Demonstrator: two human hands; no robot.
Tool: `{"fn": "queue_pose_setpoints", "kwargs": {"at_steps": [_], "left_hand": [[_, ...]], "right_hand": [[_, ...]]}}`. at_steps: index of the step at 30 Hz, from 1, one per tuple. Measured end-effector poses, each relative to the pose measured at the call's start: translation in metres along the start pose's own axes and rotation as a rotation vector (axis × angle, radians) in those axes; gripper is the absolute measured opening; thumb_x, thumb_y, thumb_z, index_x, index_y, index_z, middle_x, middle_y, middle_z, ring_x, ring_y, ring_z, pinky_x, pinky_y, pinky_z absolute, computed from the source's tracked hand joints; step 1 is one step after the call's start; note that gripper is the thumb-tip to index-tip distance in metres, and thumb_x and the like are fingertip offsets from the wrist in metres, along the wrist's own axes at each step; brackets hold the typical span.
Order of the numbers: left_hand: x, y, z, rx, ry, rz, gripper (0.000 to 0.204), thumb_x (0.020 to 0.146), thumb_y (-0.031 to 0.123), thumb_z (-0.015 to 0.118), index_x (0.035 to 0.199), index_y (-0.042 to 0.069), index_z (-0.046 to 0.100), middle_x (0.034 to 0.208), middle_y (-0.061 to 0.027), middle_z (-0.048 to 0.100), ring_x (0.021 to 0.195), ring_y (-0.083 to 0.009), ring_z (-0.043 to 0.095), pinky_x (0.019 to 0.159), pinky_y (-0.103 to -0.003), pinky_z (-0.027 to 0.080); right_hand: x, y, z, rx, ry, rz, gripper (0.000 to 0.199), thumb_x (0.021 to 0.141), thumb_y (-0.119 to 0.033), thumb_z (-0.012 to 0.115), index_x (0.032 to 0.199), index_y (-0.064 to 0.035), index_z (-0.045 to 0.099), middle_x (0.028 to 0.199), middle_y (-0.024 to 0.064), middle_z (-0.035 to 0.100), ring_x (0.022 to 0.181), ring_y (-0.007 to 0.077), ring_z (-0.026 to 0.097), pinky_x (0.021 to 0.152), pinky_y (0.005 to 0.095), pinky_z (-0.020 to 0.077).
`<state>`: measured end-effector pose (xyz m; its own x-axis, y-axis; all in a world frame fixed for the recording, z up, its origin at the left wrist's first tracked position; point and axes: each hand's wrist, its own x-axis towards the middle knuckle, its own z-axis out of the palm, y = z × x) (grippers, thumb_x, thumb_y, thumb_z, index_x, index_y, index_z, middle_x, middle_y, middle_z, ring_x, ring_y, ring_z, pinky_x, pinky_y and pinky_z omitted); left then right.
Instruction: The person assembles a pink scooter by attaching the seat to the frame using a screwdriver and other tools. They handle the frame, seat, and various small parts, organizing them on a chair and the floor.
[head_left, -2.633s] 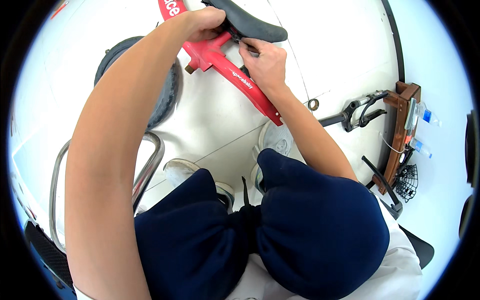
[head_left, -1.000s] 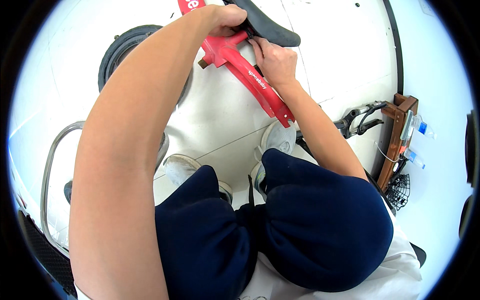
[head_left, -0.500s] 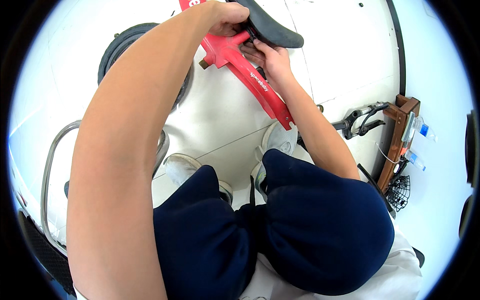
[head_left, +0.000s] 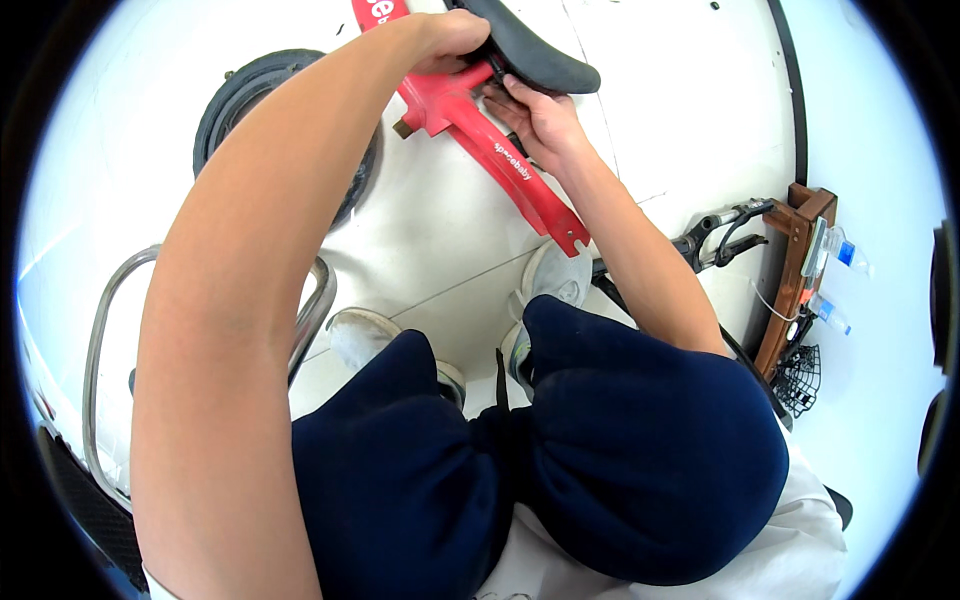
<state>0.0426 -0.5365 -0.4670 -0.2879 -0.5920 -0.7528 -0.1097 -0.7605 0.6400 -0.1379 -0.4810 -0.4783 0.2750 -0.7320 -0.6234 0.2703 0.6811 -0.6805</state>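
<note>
A red bicycle frame (head_left: 510, 173) with white lettering slants across the upper middle, its slotted fork-like end near my right shoe. A black bicycle saddle (head_left: 545, 55) sits at the top of its short red seat tube. My left hand (head_left: 452, 40) is closed round the saddle's left side, thumb along the edge and most fingers hidden below. Under the saddle, my right hand (head_left: 540, 122) has its thumb and forefinger pinched at the black seat clamp (head_left: 498, 68). Its other fingers curl behind the tube, partly out of sight.
A black tyred wheel (head_left: 240, 95) lies on the pale tiled floor, partly behind my left forearm. A bent metal tube (head_left: 95, 340) stands at left. To the right are a black bicycle fork (head_left: 715, 240), a brown wooden stand (head_left: 785, 300), plastic bottles (head_left: 845, 250) and a black wire basket (head_left: 798, 382).
The red frame, saddle and both hands appear slightly further left in the picture. My left forearm has dropped a little, and both hands keep their places on the saddle and clamp.
</note>
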Motion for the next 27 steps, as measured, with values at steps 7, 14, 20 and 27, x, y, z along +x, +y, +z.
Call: {"fn": "queue_pose_setpoints", "kwargs": {"at_steps": [7,14,20,27], "left_hand": [[-0.022,0.009,0.008,-0.014,0.04,-0.002,0.032,0.101,0.017,0.043,0.123,-0.003,0.055,0.128,-0.0089,0.058,0.115,-0.0176,0.057,0.107,-0.03,0.043],[-0.001,-0.005,-0.001,-0.024,0.069,-0.022,0.034,0.102,0.015,0.042,0.124,-0.006,0.055,0.128,-0.0118,0.057,0.114,-0.0176,0.057,0.104,-0.031,0.045],[0.0,-0.011,-0.004,0.013,0.14,-0.042,0.034,0.101,0.013,0.042,0.126,-0.008,0.054,0.126,-0.0129,0.059,0.117,-0.0203,0.057,0.107,-0.032,0.043],[-0.047,-0.001,0.007,-0.139,0.367,0.089,0.035,0.1,0.016,0.051,0.121,-0.012,0.051,0.114,-0.0165,0.06,0.105,-0.023,0.063,0.096,-0.035,0.056]], "right_hand": [[-0.002,0.001,-0.005,-0.07,-0.041,-0.061,0.028,0.096,-0.005,0.062,0.121,0.004,0.055,0.117,0.0171,0.065,0.106,0.0281,0.068,0.096,0.0394,0.0557],[-0.013,0.003,0.0,-0.295,0.18,-0.17,0.022,0.089,-0.008,0.073,0.103,0.0077,0.069,0.097,0.0127,0.072,0.084,0.0184,0.072,0.073,0.0289,0.0597],[-0.024,-0.018,-0.02,-0.402,0.037,-0.084,0.029,0.09,-0.014,0.072,0.109,0.0082,0.066,0.102,0.0155,0.071,0.089,0.021,0.072,0.075,0.031,0.0594],[-0.051,-0.034,-0.126,-0.207,0.375,-0.095,0.026,0.094,-0.015,0.063,0.107,0.0073,0.066,0.099,0.017,0.072,0.083,0.0228,0.072,0.071,0.0318,0.0589]]}}
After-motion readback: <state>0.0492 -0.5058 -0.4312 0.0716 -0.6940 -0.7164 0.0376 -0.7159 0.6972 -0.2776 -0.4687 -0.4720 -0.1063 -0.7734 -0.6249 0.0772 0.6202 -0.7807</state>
